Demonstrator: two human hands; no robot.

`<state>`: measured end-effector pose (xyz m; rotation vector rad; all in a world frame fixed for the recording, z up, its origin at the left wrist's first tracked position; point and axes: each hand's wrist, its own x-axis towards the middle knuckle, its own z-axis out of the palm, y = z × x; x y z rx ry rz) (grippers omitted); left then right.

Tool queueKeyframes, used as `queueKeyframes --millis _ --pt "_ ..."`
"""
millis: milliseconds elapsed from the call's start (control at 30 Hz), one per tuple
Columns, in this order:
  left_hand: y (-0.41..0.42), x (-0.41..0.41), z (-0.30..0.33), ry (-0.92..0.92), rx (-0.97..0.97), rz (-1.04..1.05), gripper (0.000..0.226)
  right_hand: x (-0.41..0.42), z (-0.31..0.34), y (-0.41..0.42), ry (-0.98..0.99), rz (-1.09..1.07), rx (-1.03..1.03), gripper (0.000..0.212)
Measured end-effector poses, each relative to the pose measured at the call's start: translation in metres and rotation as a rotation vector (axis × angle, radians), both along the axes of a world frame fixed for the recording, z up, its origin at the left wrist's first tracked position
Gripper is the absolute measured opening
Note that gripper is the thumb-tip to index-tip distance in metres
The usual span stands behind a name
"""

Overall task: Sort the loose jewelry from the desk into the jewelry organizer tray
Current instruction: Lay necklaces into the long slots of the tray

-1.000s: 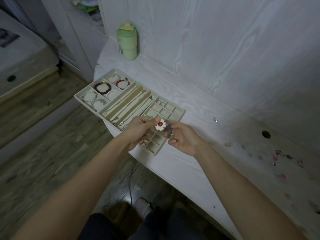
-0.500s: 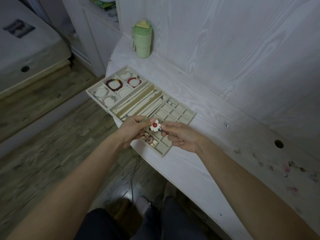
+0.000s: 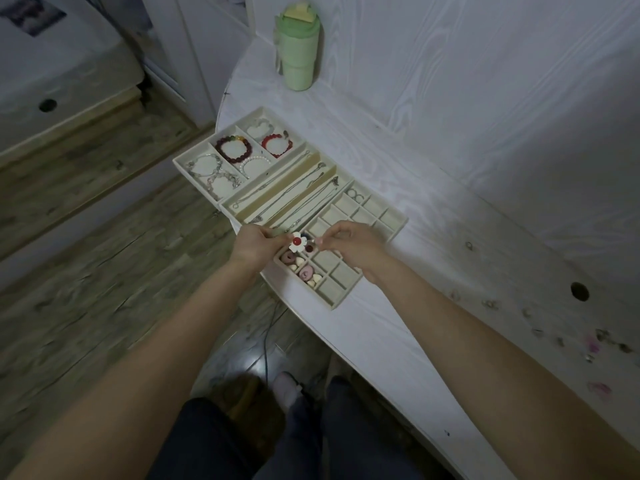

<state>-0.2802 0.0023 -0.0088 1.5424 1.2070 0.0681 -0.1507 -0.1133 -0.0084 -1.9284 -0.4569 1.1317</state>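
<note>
A beige jewelry organizer tray (image 3: pixel 394 225) lies on the white desk, with bracelets at its far left, chains in the long middle slots and a grid of small cells on the right. Over the grid's near-left cells my left hand (image 3: pixel 254 245) and my right hand (image 3: pixel 349 244) hold a white flower earring (image 3: pixel 298 242) with a red centre between them. The left fingers pinch the flower's left side. My right fingertips pinch its metal part on the right. Pink and cream pieces (image 3: pixel 300 268) lie in the cells just below it.
A green tumbler (image 3: pixel 297 50) stands at the desk's far end against the wall. Several small loose pieces (image 3: pixel 595 341) are scattered on the desk at the right, near a round cable hole (image 3: pixel 579 291). The desk's curved edge drops to wooden floor on the left.
Both hands with the flower earring have shifted slightly over the grid's near-left cells and drawn a little apart; the view has moved right and back.
</note>
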Motion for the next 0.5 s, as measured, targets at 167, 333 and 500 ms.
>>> queueKeyframes --millis 167,333,500 --pt "-0.001 0.011 -0.01 0.151 0.141 -0.096 0.041 -0.002 -0.016 0.008 -0.124 -0.013 0.05 0.023" --pt "-0.005 0.022 -0.017 0.173 0.212 -0.116 0.026 0.001 -0.022 0.012 -0.305 0.119 0.002 0.01" --pt "-0.009 0.027 -0.024 0.179 0.271 -0.136 0.021 0.002 -0.018 0.016 -0.466 0.239 -0.091 0.007"
